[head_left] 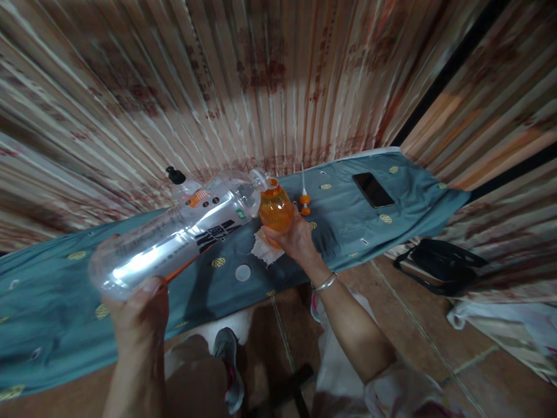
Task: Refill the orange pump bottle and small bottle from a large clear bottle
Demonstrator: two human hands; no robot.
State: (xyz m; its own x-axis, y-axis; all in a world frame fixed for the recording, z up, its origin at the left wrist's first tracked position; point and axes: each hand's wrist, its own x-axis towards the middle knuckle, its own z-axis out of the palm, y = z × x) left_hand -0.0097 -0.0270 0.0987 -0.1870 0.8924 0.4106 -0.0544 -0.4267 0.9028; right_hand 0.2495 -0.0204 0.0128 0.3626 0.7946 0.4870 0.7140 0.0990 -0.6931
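Pouring posture over a covered table [343, 244], with 2 bottles held mouth to mouth. The clear bottle [174, 238] lies aslant, base toward the wearer's left and neck at the orange bottle [276, 212], which is held above the middle of the cloth. The step in hand, judged from this arrangement, is a transfer between the 2 bottles; it is best done with the narrow mouths kept in line, the orange bottle steady, and the clear bottle tipped by slow lifting of its base, since a sudden tilt could send a surge past the rim. The view is too soft to tell whether the rims touch or any liquid is passing. The left hand [139, 302] is spread wide around the broad base of the clear bottle, thumb on the near side, supporting it from behind and below. The right hand [300, 238] is curled more tightly, clamped around the lower side of the orange bottle, with the thumb across its near face. The 2 hands are well apart. Just beyond the right hand lies an orange pump top [305, 201]; nearer the wearer is a small pale disc [242, 273].
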